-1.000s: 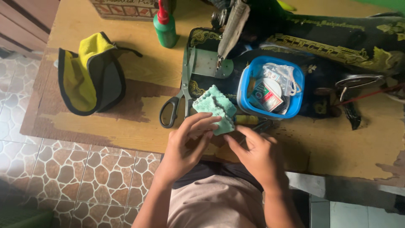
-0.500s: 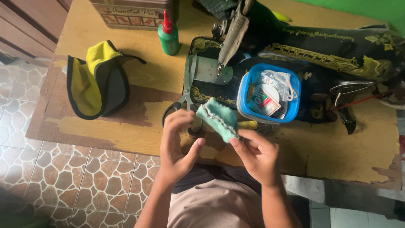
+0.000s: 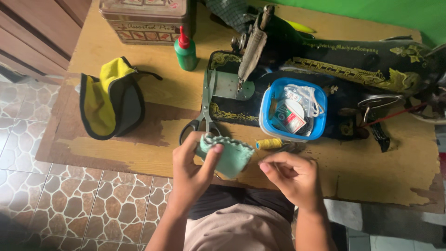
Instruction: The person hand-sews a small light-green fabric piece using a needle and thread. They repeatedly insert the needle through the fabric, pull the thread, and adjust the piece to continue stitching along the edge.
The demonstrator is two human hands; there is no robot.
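While the green cloth piece (image 3: 231, 155) is pinched by the left hand (image 3: 193, 169), hand-stitching appears underway; careful pulling is needed from the right hand (image 3: 291, 179), fingertips closed, contents indiscernible.

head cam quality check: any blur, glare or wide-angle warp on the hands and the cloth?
Head view: soft, even daylight with faint shadows; left hand and the green cloth piece it pinches are reasonably sharp; right hand slightly soft; mild sheen on the black sewing machine; table edge tilts with the camera's roll, no strong warp visible.
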